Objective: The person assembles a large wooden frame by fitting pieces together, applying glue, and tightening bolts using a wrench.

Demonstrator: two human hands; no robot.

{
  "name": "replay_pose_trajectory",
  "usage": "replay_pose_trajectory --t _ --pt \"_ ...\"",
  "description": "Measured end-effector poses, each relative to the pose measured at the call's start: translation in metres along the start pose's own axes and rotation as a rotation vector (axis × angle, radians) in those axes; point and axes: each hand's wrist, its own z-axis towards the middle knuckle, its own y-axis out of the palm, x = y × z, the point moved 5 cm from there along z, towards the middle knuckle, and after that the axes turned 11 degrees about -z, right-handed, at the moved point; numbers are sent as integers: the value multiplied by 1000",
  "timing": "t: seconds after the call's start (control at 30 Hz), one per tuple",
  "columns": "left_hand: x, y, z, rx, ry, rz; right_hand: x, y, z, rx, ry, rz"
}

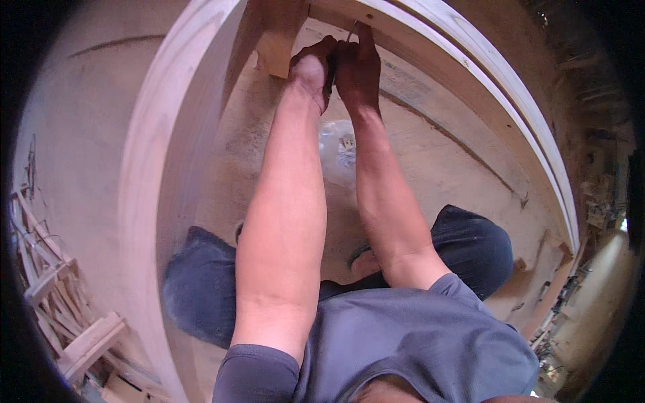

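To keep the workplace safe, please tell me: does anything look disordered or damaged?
Wood pieces at far left lie jumbled at differing angles, which looks untidy. I see no clear damage on the wooden frame.

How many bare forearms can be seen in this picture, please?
2. The left forearm and the right forearm, to its right, both extend toward the far corner of the wooden frame. I see no sign of others hidden.

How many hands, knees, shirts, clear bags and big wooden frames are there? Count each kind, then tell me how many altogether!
Left hand and right hand: 2
Left knee and right knee: 2
Shirt: 1
Clear bag: 1
Big wooden frame: 1
Total: 7
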Motion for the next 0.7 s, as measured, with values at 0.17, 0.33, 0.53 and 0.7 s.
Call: replay_pose_trajectory --t 0.17,0.33,0.53,0.7 --pt "12 -38 -32 36 57 85 -28 2 -7 12 215 564" --pt "32 -50 -42 22 0 -93 -43 14 -4 57 432 604" --pt "20 -27 -43 94 147 224 12 7 1 84 -34 133" --pt "69 36 -84 84 198 778 -20 -2 3 18 230 633"
